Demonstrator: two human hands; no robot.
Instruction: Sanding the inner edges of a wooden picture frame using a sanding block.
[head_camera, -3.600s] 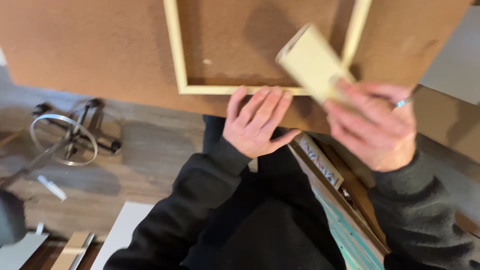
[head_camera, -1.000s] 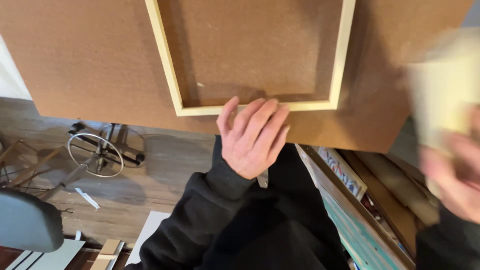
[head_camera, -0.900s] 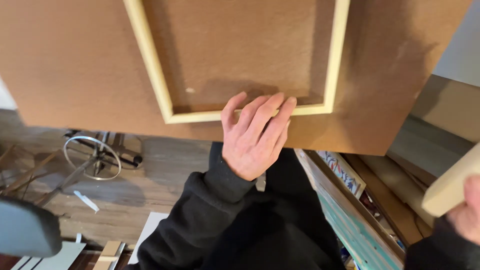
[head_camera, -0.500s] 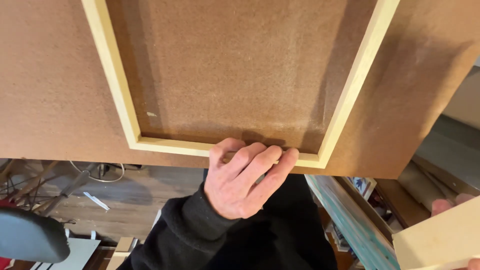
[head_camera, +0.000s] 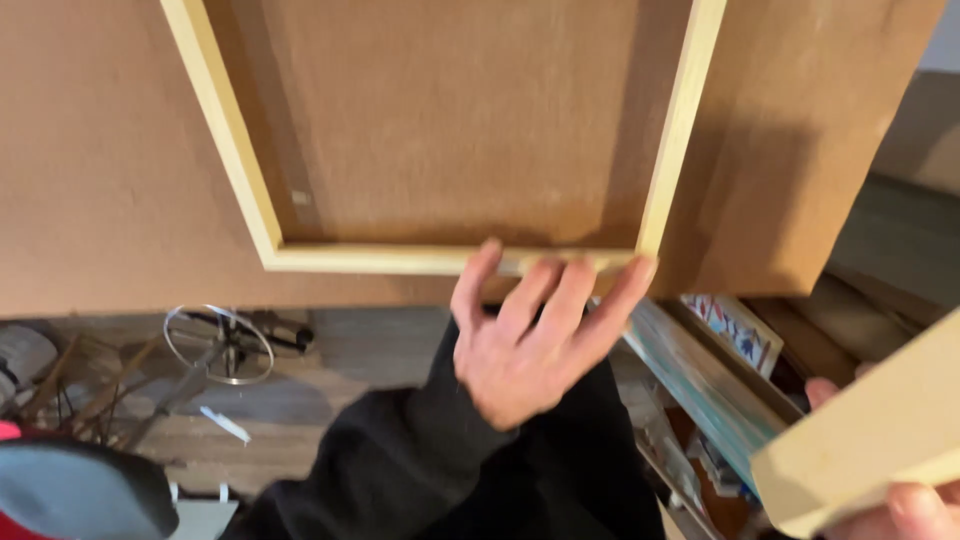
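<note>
Nearest the camera, at the bottom right corner, the right hand (head_camera: 890, 500) is clamping a pale wooden block (head_camera: 870, 430), with a thumb tip showing under its lower edge and a fingertip peeking out at its far left side; the block is tilting up toward the right and running off the picture's edge. Just left of it, the left hand (head_camera: 535, 340) is reaching forward out of a black sleeve (head_camera: 400, 470), fingers spread apart and open, their tips touching the near rail of a light wooden frame (head_camera: 400, 258) close to its near right corner. Both hands are sitting well apart, each on its own piece. That frame is lying flat on a large brown fibreboard sheet (head_camera: 110, 180), its left and right rails running away toward the far edge of the view. Below the board's near edge, on the left, a wooden floor (head_camera: 330, 340) is showing, with a round metal wire ring (head_camera: 218, 345) on a stand and a small white strip (head_camera: 224, 424) lying near it. At the near left corner a grey rounded shape with a red edge (head_camera: 80, 495) is cutting into view. To the right, beneath the board, stacked flat panels with coloured prints (head_camera: 730, 335) are leaning together.
</note>
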